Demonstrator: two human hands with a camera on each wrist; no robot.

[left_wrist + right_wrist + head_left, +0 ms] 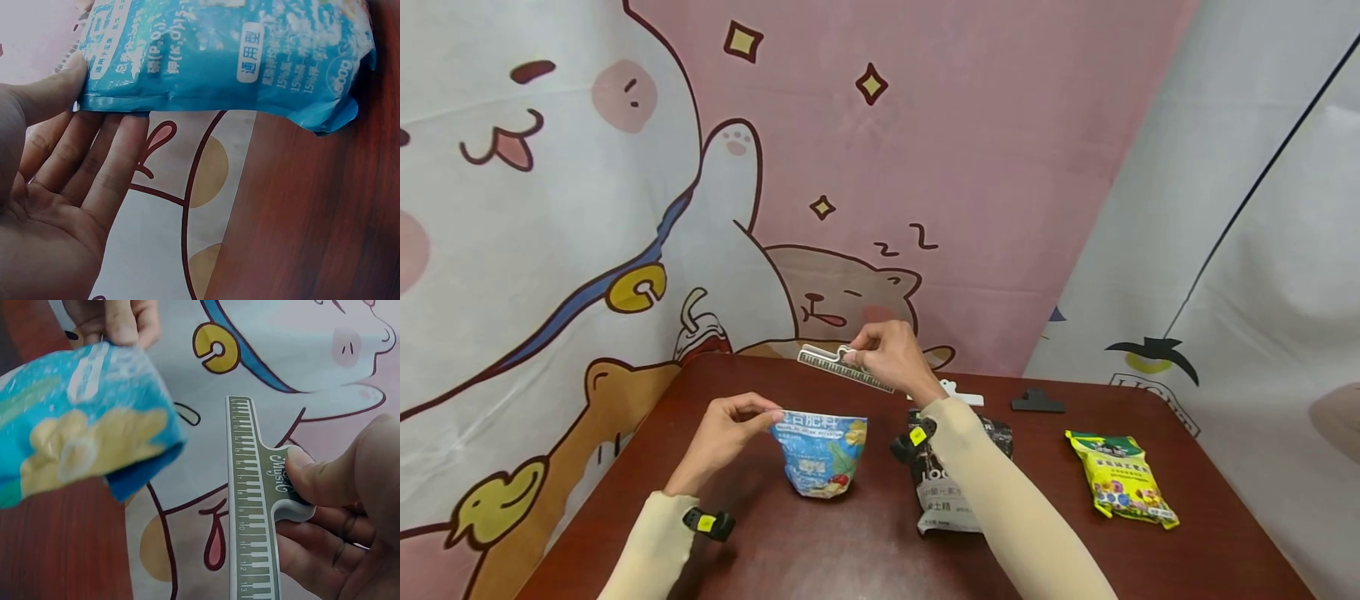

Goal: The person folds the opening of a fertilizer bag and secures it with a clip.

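Observation:
A blue fertilizer bag (820, 457) with white print is upright near the middle of the table. My left hand (724, 435) pinches its top left corner between thumb and fingers, as the left wrist view shows on the bag's edge (181, 103). Whether its bottom touches the table I cannot tell. Above and to the right of the bag, my right hand (893, 357) grips a long bag clip (820, 360) by its handle. Piano keys and ruler numbers run along this clip (247, 487) in the right wrist view. The clip is apart from the bag.
A black and grey bag (940, 500) lies right of centre, partly behind my right forearm. Behind it are a white clip (966, 398) and a black clip (1037, 402). A yellow bag (1123, 479) lies at the right of the dark red table (820, 554). A printed cloth (970, 208) hangs behind.

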